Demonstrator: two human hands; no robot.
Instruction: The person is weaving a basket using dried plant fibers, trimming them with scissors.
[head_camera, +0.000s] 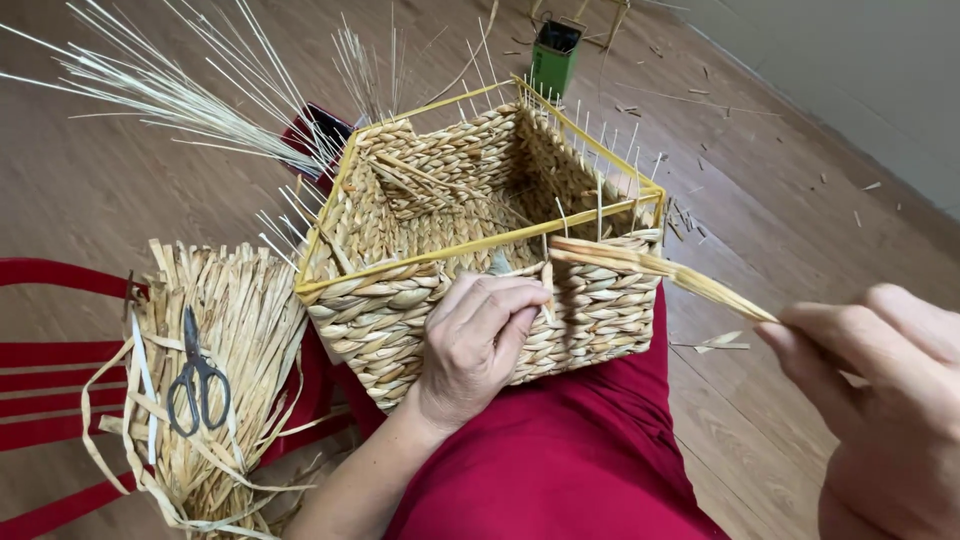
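- We see a half-woven rectangular basket (450, 230) of twisted straw-coloured fibre, w/ a yellow wire frame (480, 243) round its top edge; it rests tilted on the person's lap, on red fabric (570, 460).
- Left hand (478, 340) lies against the basket's near wall, fingers curled and pressed to the weave just below the rim. We can't tell if anything is pinched under the fingertips.
- Right hand (885, 400) is at the lower right, well apart from the basket. Its thumb and forefinger are closed on the end of a flat fibre strand (660, 270).
- The strand runs taut from those fingers up-left to the basket's near right corner, just beyond the left fingertips.
- Thin pale stakes (590, 140) stick up from the basket's far walls, away from both hands.
- Left of the left hand: a bundle of loose fibre strips (245, 330) on a red chair (50, 360), w/ dark scissors (198, 385) on top.
- Far beyond the fingers: a green box (553, 55) on the wood floor (760, 200), w/ fibre scraps about.
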